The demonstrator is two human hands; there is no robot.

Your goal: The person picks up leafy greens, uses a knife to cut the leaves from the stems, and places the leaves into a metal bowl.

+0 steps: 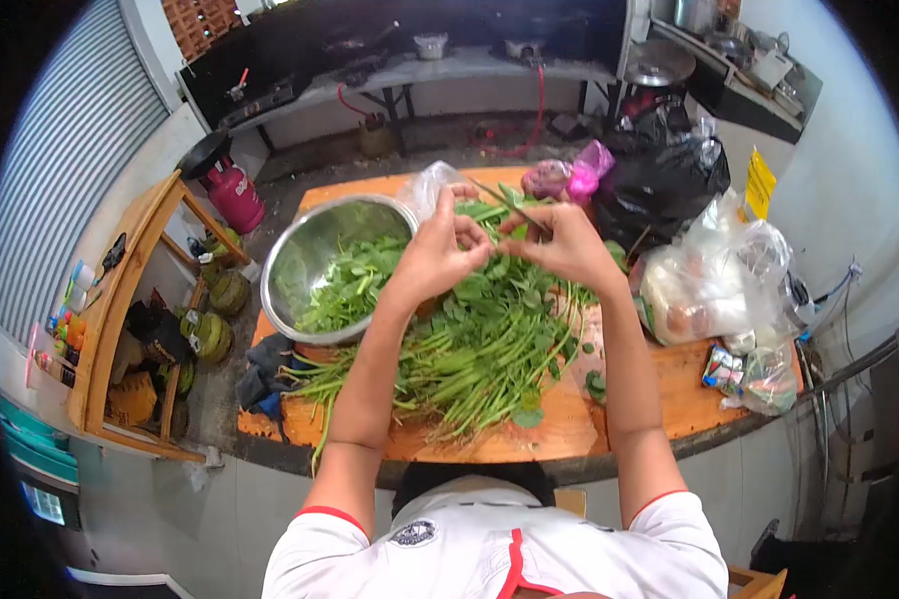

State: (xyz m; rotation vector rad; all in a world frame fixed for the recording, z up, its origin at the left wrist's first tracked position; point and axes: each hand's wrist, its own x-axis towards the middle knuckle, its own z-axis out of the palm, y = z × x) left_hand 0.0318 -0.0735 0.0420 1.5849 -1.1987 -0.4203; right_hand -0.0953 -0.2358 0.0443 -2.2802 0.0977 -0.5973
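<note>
Above the heap of leafy green stems (469, 349) on the wooden table, my two hands are close together. My left hand (445, 245) has its fingers curled, pinching something too small to make out. My right hand (564, 245) is wrapped round a knife (504, 200), whose blade points up and to the left. Just left of my left hand, a steel bowl (280, 270) holds loose green leaves (355, 285). The stems' root ends lie towards the table's front edge.
White plastic bags (699, 285), a black bag (659, 170) and a pink bag (589, 170) sit at the right. A dark cloth (267, 374) lies left. Behind the table (559, 424) is a stove counter (410, 72); a wooden shelf (120, 299) stands left.
</note>
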